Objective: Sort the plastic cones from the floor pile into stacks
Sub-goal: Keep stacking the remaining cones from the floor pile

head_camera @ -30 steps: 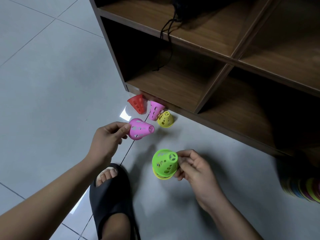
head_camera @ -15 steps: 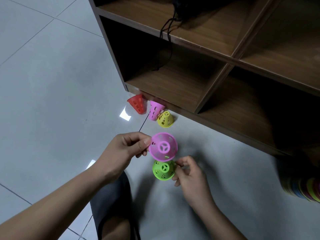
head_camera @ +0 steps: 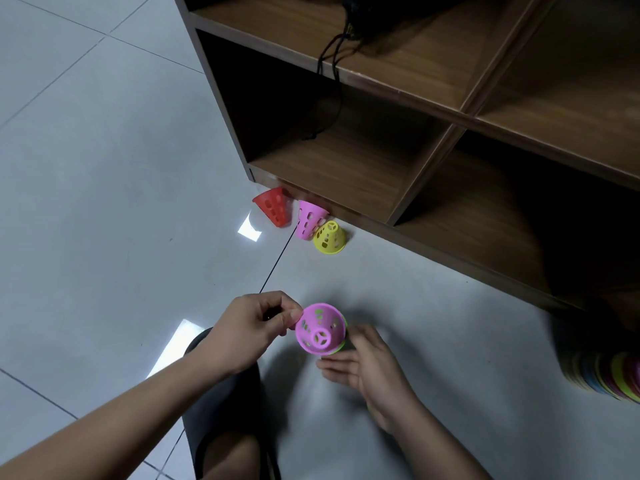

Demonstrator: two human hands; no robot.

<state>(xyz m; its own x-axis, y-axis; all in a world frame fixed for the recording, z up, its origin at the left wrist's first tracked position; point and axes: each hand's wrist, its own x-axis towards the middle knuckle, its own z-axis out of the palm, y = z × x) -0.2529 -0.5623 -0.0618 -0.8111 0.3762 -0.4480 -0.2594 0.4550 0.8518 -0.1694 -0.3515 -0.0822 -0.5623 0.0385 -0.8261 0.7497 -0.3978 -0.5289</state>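
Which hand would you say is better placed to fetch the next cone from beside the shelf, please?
Left, probably: the left hand is nearer the floor cones and only pinches the top cone; the right hand lies against the green cone, seemingly supporting it.

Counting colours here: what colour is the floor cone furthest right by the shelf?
That cone is yellow, per the head view.

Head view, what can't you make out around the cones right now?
- Green cone: head view, only slivers show under the pink cone pinched by the left hand.
- Right hand: motion-blurred, grip unclear.
- Coloured stack: blurred, cut by the right edge.
- Black item on the shelf: cut by the top edge.
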